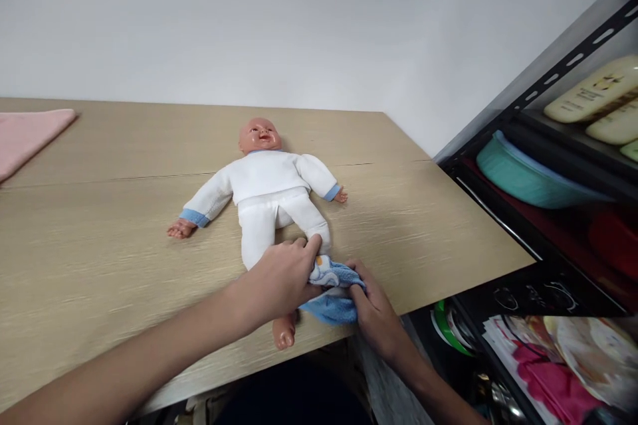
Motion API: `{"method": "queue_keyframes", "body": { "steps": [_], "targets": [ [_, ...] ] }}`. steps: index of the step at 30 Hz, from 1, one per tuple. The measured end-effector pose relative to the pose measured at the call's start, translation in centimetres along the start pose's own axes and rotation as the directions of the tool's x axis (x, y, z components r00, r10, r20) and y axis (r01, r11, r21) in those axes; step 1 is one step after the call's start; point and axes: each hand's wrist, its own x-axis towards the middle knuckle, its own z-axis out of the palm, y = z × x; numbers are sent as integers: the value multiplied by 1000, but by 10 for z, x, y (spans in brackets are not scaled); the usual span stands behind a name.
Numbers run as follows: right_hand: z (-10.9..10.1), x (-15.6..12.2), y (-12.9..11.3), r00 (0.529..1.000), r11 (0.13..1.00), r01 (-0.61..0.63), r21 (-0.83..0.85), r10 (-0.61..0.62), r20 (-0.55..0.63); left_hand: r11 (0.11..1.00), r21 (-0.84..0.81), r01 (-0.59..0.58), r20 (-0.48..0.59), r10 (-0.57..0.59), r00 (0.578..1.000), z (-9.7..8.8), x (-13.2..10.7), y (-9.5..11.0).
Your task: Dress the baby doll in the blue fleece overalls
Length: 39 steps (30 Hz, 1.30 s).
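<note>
A baby doll [272,176] lies face up on the wooden table [114,259], its arms spread and its feet toward me. It wears a white long-sleeved top with blue cuffs; its body and legs are white cloth. A bunched blue garment [331,305] with a white and orange patch is at the doll's lower leg on the right side. My left hand [286,272] is closed on the left edge of this garment, against the leg. Pinching its right edge is my right hand [371,302]. The doll's foot on that side is hidden; the other bare foot [284,332] shows below my left wrist.
Folded pink cloth [30,139] lies at the table's far left. A white wall [214,26] stands behind. To the right, a black shelf rack holds a teal basin [533,176] and cream bottles [593,89]. Lower down are a pink item [553,372] and a green-rimmed round object [451,329].
</note>
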Motion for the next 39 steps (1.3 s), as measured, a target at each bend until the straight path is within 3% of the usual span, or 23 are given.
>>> {"method": "queue_keyframes", "body": {
  "steps": [4, 7, 10, 12, 16, 19, 22, 24, 27, 30, 32, 35, 39],
  "targets": [
    [1, 6, 4, 1000, 999, 27, 25, -27, 3, 979, -203, -35, 27, 41, 999, 1, 0, -12],
    [0, 10, 4, 996, 997, 15, 72, -21, 84, 905, -422, -56, 23, 72, 997, -1, 3, -24],
    [1, 8, 5, 986, 989, 46, 144, -68, 155, 840, -537, -77, 16, 101, 995, -4, 6, -29],
    [3, 5, 9, 983, 983, 121, 139, -139, 122, 820, -566, -84, 16, 112, 994, -7, 6, -29],
    [5, 6, 19, 965, 952, 258, 165, -248, -78, 780, -619, -92, -13, 106, 994, -8, 5, -26],
    [-5, 16, 19, 928, 923, 370, 109, -360, -100, 748, -658, -85, -56, 64, 996, -9, 3, -24],
    [-20, 32, 12, 863, 864, 504, -17, -504, -39, 781, -619, -77, -72, 41, 997, -13, 1, -24],
    [-30, 44, 9, 833, 834, 552, -9, -552, 42, 838, -535, -103, -99, 59, 993, -19, 0, -25],
    [-42, 64, 5, 807, 837, 544, 57, -541, 235, 890, -429, -158, -127, 113, 985, -30, -1, -28],
    [-50, 85, 1, 737, 827, 553, 95, -540, 406, 920, -331, -211, -111, 184, 977, -40, -4, -33],
    [-54, 99, -4, 696, 818, 561, 131, -551, 460, 922, -311, -231, -99, 211, 973, -44, -5, -36],
    [-57, 119, -12, 690, 851, 505, 147, -500, 524, 902, -363, -234, -63, 227, 972, -47, -6, -42],
    [-56, 146, -15, 699, 932, 309, 190, -358, 619, 884, -422, -202, 0, 223, 975, -49, -2, -52]
  ]
}}
